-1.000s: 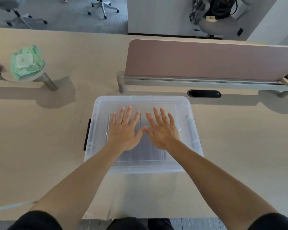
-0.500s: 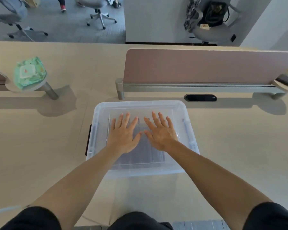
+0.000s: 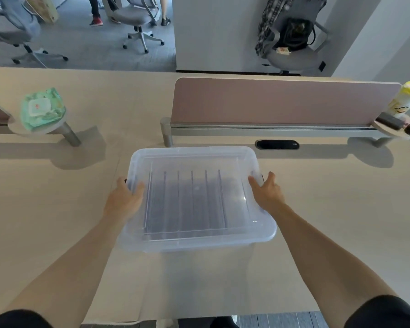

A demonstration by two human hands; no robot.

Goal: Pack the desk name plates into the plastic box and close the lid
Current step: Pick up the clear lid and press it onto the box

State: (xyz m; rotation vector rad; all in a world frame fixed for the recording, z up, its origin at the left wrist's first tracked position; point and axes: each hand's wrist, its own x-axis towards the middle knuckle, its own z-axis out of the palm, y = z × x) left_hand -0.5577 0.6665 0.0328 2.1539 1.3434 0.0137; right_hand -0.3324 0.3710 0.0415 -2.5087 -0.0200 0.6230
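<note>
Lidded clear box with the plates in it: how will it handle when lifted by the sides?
Probably hefty: the name plates span the plastic box in a row. Thin clear walls may flex under the left hand and right hand. Smooth sides could slip.

The plastic box (image 3: 199, 275) is placed on the desk (image 3: 57, 209) at the near middle, and the lid (image 3: 192, 159) is seated on top of it. Inside, the desk name plates (image 3: 187, 202) are stood in a row from left to right. The lid is gripped at its left edge by the left hand (image 3: 123, 201) and at its right edge by the right hand (image 3: 268, 194). Behind the box a divider panel (image 3: 282, 100) is mounted across the desk — a cable port (image 3: 277, 144) is set just before it, at the box's right rear. A pack of wipes (image 3: 42, 108) is laid on the left shelf (image 3: 14, 129), far left; a canister (image 3: 406, 98) is stood on the right shelf (image 3: 388, 132) at the panel's right end — office chairs (image 3: 137, 17) are seen beyond the desk.
</note>
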